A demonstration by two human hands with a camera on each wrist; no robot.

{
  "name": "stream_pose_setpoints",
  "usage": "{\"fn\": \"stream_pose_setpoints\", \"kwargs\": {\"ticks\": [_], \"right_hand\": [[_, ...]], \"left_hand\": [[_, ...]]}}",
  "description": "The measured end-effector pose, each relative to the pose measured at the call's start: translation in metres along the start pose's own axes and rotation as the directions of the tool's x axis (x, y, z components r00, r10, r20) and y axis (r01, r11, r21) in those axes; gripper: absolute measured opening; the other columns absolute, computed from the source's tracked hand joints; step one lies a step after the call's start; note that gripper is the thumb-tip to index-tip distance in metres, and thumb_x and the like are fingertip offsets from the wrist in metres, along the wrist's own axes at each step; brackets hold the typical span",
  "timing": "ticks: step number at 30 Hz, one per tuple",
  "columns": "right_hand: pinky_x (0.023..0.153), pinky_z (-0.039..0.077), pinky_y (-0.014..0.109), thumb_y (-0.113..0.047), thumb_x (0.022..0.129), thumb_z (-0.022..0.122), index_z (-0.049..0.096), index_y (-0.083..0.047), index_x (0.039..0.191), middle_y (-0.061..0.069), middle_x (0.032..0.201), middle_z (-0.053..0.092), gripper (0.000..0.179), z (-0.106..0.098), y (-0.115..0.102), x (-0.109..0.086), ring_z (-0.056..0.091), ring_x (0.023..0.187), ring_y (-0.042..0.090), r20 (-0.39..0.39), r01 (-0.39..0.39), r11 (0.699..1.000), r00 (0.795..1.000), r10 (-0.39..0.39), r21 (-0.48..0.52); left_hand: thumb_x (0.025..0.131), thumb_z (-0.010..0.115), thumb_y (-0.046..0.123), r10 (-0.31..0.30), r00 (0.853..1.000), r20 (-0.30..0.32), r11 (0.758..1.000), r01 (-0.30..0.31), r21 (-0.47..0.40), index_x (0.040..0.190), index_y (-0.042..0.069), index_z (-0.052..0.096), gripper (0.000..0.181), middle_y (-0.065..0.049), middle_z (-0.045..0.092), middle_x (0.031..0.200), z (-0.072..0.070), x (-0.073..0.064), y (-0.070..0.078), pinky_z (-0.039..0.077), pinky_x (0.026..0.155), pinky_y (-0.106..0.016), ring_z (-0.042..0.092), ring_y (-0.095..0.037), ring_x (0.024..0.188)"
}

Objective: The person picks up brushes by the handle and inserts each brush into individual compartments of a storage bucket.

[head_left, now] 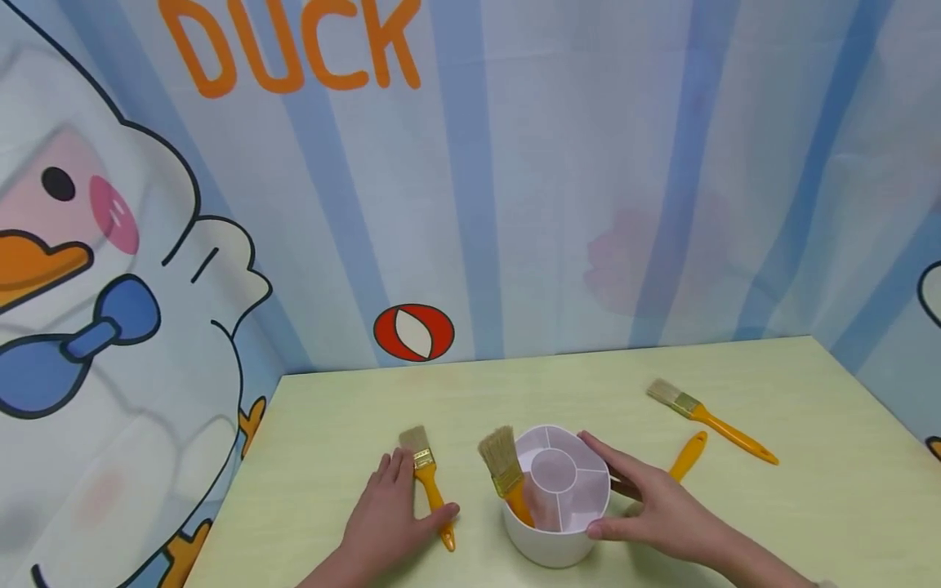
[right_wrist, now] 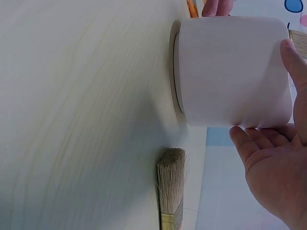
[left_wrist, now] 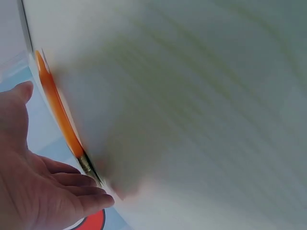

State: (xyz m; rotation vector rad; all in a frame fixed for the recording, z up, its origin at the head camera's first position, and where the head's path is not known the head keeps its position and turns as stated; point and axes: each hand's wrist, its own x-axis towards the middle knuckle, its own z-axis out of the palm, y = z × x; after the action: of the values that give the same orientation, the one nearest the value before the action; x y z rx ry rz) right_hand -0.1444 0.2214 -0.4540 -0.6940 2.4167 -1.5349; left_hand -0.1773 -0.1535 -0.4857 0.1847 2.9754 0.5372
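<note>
A white round pot (head_left: 550, 545) with a divided insert of several compartments stands near the table's front. My right hand (head_left: 657, 502) grips its right side, thumb at the near rim and fingers around the far side; the right wrist view shows the pot (right_wrist: 235, 72) from the side. One paintbrush (head_left: 503, 461) stands in it, bristles up, tilted left. A second paintbrush (head_left: 425, 469) with an orange handle lies on the table to the left. Beside it rests my left hand (head_left: 384, 514), its fingers extended by the metal band and its thumb over the handle.
A third paintbrush (head_left: 716, 423) lies at the back right of the pale table (head_left: 331, 425). Another orange handle (head_left: 689, 454) shows behind my right hand, its bristles hidden there; brush bristles (right_wrist: 170, 184) appear below the pot in the right wrist view. A printed curtain (head_left: 544, 204) hangs behind.
</note>
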Motion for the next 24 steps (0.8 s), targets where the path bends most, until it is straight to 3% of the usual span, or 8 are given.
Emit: {"fn": "stream_pose_setpoints", "kwargs": {"ticks": [3,9,17,24], "right_hand": [[0.111,0.054,0.041,-0.027,0.093,0.086,0.029,-0.005,0.169,0.021,0.171,0.033,0.098,0.001,0.000,0.000,0.047,0.145,0.047,0.002,0.002,1.000,1.000,-0.002,0.004],[0.111,0.053,0.046,-0.028,0.092,0.087,0.029,-0.007,0.169,0.020,0.172,0.033,0.098,0.000,0.000,-0.001,0.047,0.146,0.047,0.002,-0.006,1.000,1.000,0.006,0.006],[0.111,0.053,0.044,-0.025,0.093,0.086,0.029,-0.006,0.169,0.021,0.171,0.034,0.097,0.000,-0.001,0.000,0.048,0.145,0.047,-0.002,0.010,1.000,1.000,-0.010,-0.004],[0.111,0.052,0.047,-0.025,0.092,0.087,0.029,-0.005,0.169,0.022,0.171,0.034,0.098,-0.001,-0.002,0.000,0.048,0.145,0.048,-0.004,-0.004,1.000,1.000,0.004,-0.005]], "left_hand": [[0.087,0.075,0.072,-0.004,1.000,0.023,1.000,0.004,-0.007,0.160,-0.011,0.036,0.116,-0.030,0.039,0.165,0.002,0.001,-0.001,0.032,0.126,-0.063,0.034,-0.049,0.155],[0.093,0.077,0.058,0.035,0.997,0.066,0.999,-0.035,-0.006,0.160,-0.005,0.042,0.099,-0.023,0.043,0.166,0.002,0.006,-0.008,0.036,0.125,-0.059,0.037,-0.043,0.155],[0.096,0.077,0.051,0.042,0.999,0.012,0.999,-0.042,0.034,0.159,0.000,0.047,0.087,-0.020,0.048,0.163,0.000,0.009,-0.016,0.043,0.120,-0.059,0.043,-0.039,0.153],[0.097,0.080,0.032,0.104,0.994,-0.041,0.993,-0.106,-0.057,0.153,0.002,0.056,0.069,-0.020,0.057,0.155,-0.003,0.006,-0.019,0.050,0.113,-0.060,0.055,-0.039,0.143]]}}
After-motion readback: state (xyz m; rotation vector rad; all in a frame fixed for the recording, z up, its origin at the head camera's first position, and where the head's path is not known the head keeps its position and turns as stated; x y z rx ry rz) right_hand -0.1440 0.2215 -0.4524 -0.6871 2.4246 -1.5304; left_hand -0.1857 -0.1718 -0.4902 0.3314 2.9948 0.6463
